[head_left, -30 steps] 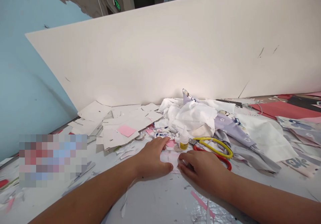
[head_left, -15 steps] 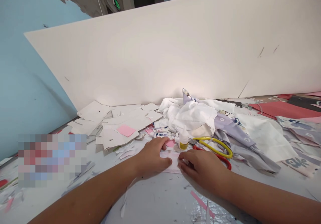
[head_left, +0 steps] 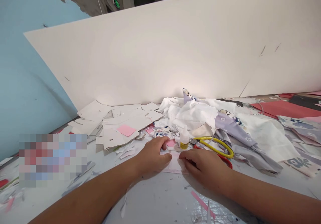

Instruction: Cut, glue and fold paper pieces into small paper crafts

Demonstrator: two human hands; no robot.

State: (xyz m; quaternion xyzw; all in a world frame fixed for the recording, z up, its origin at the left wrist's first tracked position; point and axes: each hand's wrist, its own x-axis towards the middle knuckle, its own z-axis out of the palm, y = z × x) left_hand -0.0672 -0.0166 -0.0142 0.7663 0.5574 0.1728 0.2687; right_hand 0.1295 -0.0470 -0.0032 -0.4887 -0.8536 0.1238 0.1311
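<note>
View from a head-worn camera, looking down at a cluttered bench backed by a tall white board that stands on edge.

Both bare forearms reach in from the bottom of the frame and meet at a small pale pink piece of paper lying flat on the bench between the two hands. The left hand rests palm down on the piece's left part, with the fingers released and stretched forward and the thumb along the near edge. The right hand covers the right end. Its index finger points left across the sheet and its other fingers are bent under. Whether they pinch the edge or only press on it cannot be told.

Just beyond the hands, a small glue bottle with a yellow label stands upright, beside a brighter pink scrap near the left fingertips. Yellow-handled scissors and red-handled scissors lie to the right of the bottle, with no hand on them.

Judging by this, the cutting and gluing tools are set aside and the piece is being held or smoothed down. Its surface is mostly hidden, so how finished it is cannot be seen.

Further back on the left is a loose pile of white paper sheets with a pink square on top. Behind the bottle is a heap of white cloth, with lilac flowered fabric spreading to the right. A pink strip lies near the right forearm.
</note>
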